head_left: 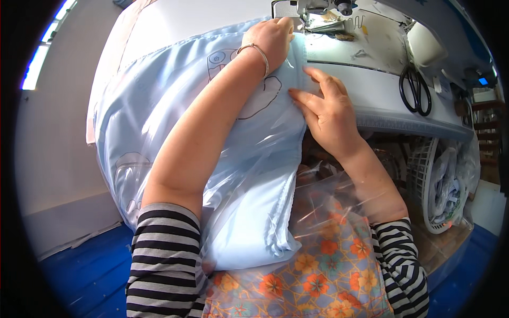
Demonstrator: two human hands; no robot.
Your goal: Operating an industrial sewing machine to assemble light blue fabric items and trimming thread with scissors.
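Overhead, white sewing table (371,100), blue floor (85,265).

Pale blue fabric (249,222), black scissors (415,90), floral apron (318,281).

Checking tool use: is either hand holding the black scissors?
No: the black scissors lie untouched on the sewing table, while left hand and right hand press the light blue fabric.

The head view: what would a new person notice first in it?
First comes the pale blue fabric with a clear plastic layer, spread over the white sewing table in the middle. The left hand presses it flat near the sewing machine's needle area at the top, and the right hand holds its edge. Black scissors lie on the table at the right.
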